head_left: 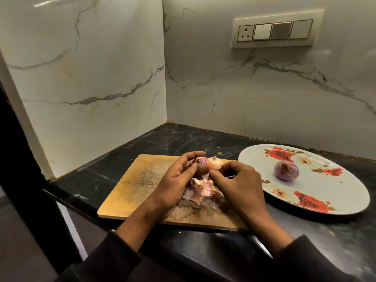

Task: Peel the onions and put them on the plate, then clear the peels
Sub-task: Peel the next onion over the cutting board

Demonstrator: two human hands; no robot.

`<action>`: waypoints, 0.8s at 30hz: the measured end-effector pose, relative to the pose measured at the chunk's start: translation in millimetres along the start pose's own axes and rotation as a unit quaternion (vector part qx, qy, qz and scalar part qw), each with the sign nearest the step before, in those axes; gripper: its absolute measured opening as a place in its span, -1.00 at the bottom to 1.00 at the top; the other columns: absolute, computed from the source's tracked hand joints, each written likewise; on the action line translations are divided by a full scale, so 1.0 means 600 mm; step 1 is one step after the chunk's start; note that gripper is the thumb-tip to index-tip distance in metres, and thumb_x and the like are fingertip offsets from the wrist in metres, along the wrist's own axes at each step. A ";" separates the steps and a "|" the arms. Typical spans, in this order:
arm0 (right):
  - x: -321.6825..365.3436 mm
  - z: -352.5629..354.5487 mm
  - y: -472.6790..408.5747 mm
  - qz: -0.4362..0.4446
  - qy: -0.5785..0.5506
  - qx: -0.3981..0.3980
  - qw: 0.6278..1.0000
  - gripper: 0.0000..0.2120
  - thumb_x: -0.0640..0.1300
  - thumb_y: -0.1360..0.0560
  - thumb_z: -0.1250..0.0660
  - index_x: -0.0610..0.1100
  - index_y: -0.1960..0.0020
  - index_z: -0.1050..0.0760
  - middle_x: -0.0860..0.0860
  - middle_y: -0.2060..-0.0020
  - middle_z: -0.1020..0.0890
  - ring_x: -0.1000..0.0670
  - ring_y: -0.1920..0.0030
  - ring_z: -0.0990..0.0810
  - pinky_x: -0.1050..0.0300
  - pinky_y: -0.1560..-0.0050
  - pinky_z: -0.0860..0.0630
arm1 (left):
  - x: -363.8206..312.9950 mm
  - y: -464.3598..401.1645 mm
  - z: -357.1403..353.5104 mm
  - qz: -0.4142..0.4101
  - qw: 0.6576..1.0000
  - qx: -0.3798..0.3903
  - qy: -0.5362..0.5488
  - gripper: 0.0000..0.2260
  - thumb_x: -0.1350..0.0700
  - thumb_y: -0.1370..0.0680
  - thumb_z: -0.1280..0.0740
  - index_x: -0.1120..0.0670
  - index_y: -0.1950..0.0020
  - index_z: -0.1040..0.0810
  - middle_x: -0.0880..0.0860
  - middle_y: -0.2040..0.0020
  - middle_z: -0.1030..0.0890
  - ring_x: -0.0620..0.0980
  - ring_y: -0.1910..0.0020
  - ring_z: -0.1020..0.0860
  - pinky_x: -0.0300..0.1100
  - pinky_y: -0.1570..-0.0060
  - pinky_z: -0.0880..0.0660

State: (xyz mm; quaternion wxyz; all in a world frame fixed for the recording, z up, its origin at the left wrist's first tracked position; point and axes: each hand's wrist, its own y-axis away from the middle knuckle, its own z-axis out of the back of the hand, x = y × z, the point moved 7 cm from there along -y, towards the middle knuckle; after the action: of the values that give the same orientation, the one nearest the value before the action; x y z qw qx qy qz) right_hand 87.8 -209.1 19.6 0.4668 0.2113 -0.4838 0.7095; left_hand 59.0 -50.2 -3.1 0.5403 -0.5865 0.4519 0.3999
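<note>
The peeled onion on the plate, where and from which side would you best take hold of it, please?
Take the peeled onion across its rounded middle, from above. It lies alone on the plate with its root end facing the camera, so both flanks are free and nothing crowds the grip.

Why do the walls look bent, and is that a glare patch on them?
Head view: the wide-angle lens bows the marble walls and stretches the plate; a ceiling light reflects top left; the lighting is dim and warm, and the hands look slightly soft.
</note>
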 end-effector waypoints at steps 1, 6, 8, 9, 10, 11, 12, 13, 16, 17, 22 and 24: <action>0.003 -0.001 0.001 0.010 0.001 0.005 1.000 -0.84 -0.09 -0.45 -0.50 -0.02 0.30 -0.63 0.09 0.41 -0.64 0.15 0.33 -0.61 0.37 0.31 -0.44 | 0.000 0.000 0.001 0.000 1.000 -0.003 -0.001 -0.72 0.19 -0.68 -0.17 -0.01 -0.33 -0.53 0.12 -0.19 -0.63 0.04 -0.16 -0.63 -0.12 -0.07 -0.58; 0.010 -0.008 0.005 0.025 -0.021 0.034 0.999 -0.89 -0.22 -0.43 -0.49 -0.03 0.17 -0.63 0.13 0.30 -0.66 0.21 0.24 -0.62 0.46 0.29 -0.44 | 0.000 0.000 0.001 0.003 1.000 -0.004 0.013 -0.71 0.21 -0.69 -0.16 0.00 -0.34 -0.53 0.14 -0.23 -0.61 0.04 -0.15 -0.64 -0.11 -0.05 -0.59; 0.010 -0.008 0.004 0.026 -0.030 0.031 0.999 -0.93 -0.19 -0.46 -0.49 -0.04 0.14 -0.64 0.14 0.27 -0.67 0.24 0.22 -0.63 0.46 0.26 -0.47 | 0.000 0.000 0.001 -0.001 1.000 -0.001 0.005 -0.71 0.21 -0.69 -0.16 0.00 -0.34 -0.53 0.13 -0.24 -0.61 0.03 -0.17 -0.63 -0.11 -0.08 -0.58; 0.010 -0.005 0.004 0.027 -0.041 0.021 0.999 -0.94 -0.15 -0.47 -0.51 -0.05 0.12 -0.63 0.12 0.26 -0.68 0.24 0.23 -0.65 0.43 0.24 -0.50 | -0.001 0.000 0.000 -0.004 1.000 0.001 -0.001 -0.70 0.22 -0.69 -0.16 0.00 -0.34 -0.53 0.12 -0.23 -0.61 0.01 -0.17 -0.63 -0.11 -0.10 -0.58; 0.008 -0.002 0.004 0.025 -0.060 0.012 0.998 -0.91 -0.09 -0.48 -0.52 -0.05 0.08 -0.62 0.11 0.23 -0.69 0.23 0.22 -0.67 0.38 0.22 -0.56 | -0.001 0.000 0.000 -0.006 1.000 0.002 -0.006 -0.70 0.23 -0.69 -0.16 0.00 -0.35 -0.53 0.10 -0.22 -0.62 -0.01 -0.16 -0.63 -0.12 -0.11 -0.58; 0.007 -0.001 0.004 0.020 -0.086 0.010 0.996 -0.84 -0.03 -0.47 -0.53 -0.04 0.02 -0.61 0.08 0.18 -0.71 0.20 0.18 -0.69 0.31 0.19 -0.62 | -0.001 0.000 -0.001 -0.007 1.000 0.005 -0.008 -0.70 0.24 -0.69 -0.15 0.01 -0.35 -0.52 0.09 -0.20 -0.63 -0.03 -0.16 -0.63 -0.12 -0.12 -0.58; 0.007 -0.001 0.005 0.016 -0.109 0.012 0.994 -0.78 0.01 -0.46 -0.54 -0.03 -0.04 -0.61 0.05 0.12 -0.73 0.17 0.13 -0.72 0.24 0.15 -0.66 | -0.001 0.001 -0.002 -0.006 1.000 0.009 -0.009 -0.70 0.24 -0.69 -0.15 0.02 -0.36 -0.52 0.07 -0.19 -0.64 -0.05 -0.15 -0.63 -0.13 -0.12 -0.58; 0.008 -0.001 0.005 0.017 -0.122 0.014 0.992 -0.73 0.02 -0.45 -0.54 -0.02 -0.09 -0.62 0.04 0.08 -0.73 0.16 0.09 -0.72 0.18 0.10 -0.68 | -0.001 0.001 -0.003 -0.005 1.000 0.015 -0.014 -0.70 0.24 -0.69 -0.15 0.02 -0.36 -0.51 0.06 -0.19 -0.64 -0.05 -0.17 -0.63 -0.12 -0.13 -0.58; 0.011 -0.002 0.006 0.032 -0.123 0.017 0.992 -0.79 -0.05 -0.48 -0.51 -0.02 -0.11 -0.70 0.10 0.11 -0.75 0.17 0.09 -0.72 0.06 0.05 -0.70 | 0.002 -0.001 -0.007 -0.003 0.999 0.038 -0.039 -0.68 0.25 -0.69 -0.15 0.01 -0.38 -0.50 0.09 -0.27 -0.61 0.03 -0.27 -0.59 0.03 -0.24 -0.55; 0.008 -0.004 0.006 0.031 -0.131 0.019 0.991 -0.83 -0.10 -0.50 -0.51 -0.01 -0.09 -0.72 0.11 0.13 -0.75 0.16 0.10 -0.73 0.01 0.05 -0.70 | 0.004 -0.001 -0.007 0.000 0.999 0.039 -0.038 -0.68 0.26 -0.69 -0.16 0.01 -0.39 -0.50 0.10 -0.29 -0.60 0.06 -0.28 -0.59 0.07 -0.26 -0.54; 0.000 -0.003 0.002 0.036 -0.128 0.013 0.991 -0.86 -0.15 -0.51 -0.49 -0.04 -0.07 -0.73 0.11 0.16 -0.76 0.13 0.15 -0.73 -0.05 0.08 -0.70 | 0.006 -0.002 -0.005 0.005 0.999 0.035 -0.028 -0.68 0.27 -0.68 -0.18 0.04 -0.38 -0.52 0.10 -0.31 -0.59 0.05 -0.29 -0.58 0.05 -0.29 -0.53; 0.002 -0.003 0.002 0.036 -0.127 0.016 0.991 -0.86 -0.16 -0.52 -0.48 -0.01 -0.06 -0.72 0.11 0.19 -0.75 0.11 0.19 -0.73 -0.06 0.12 -0.70 | 0.006 -0.003 -0.003 0.005 0.999 0.031 -0.021 -0.69 0.27 -0.67 -0.19 0.05 -0.37 -0.52 0.08 -0.30 -0.59 0.04 -0.29 -0.58 0.01 -0.29 -0.53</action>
State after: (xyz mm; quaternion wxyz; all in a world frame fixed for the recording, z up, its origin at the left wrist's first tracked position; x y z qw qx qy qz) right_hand 86.3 -207.4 18.9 0.3720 0.2899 -0.5351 0.7009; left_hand 61.8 -52.3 -6.0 0.5656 -0.5590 0.4551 0.4007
